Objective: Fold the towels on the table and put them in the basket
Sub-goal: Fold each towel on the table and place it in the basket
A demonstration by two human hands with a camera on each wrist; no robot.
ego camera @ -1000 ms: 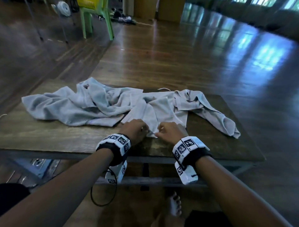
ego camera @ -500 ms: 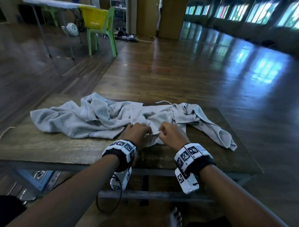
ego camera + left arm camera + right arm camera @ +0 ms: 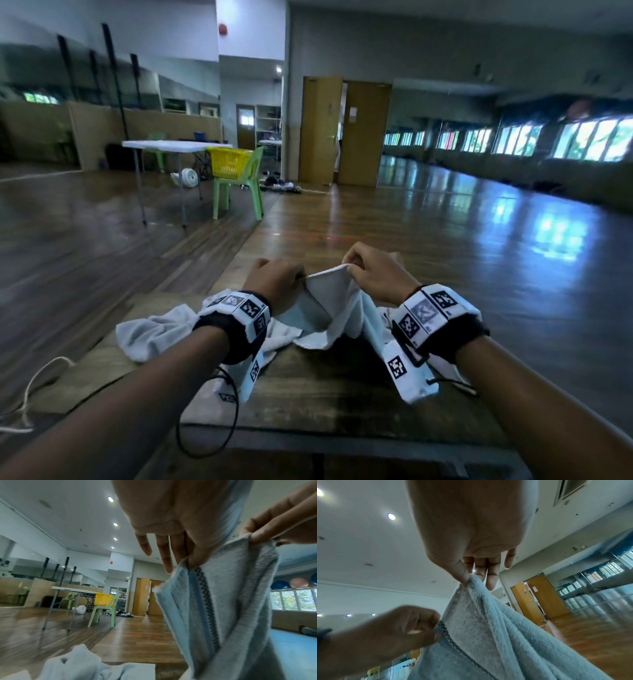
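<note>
grey towel (image 3: 337, 301) now lifted off table (image 3: 329, 387)

Pale blue towel (image 3: 337, 308) lifted by edge; 2nd towel (image 3: 150, 330) crumpled on table.

Dark wooden table (image 3: 325, 387) in close, and pale towels (image 3: 147, 330) are heaped across its far half, one bunched at the far left, another's lower end trailing onto the wood mid-table.

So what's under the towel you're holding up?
Under the lifted towel held by both hands lies the wooden table, with another crumpled towel beside it. Whatever sits right beneath its hanging folds is covered.
</note>
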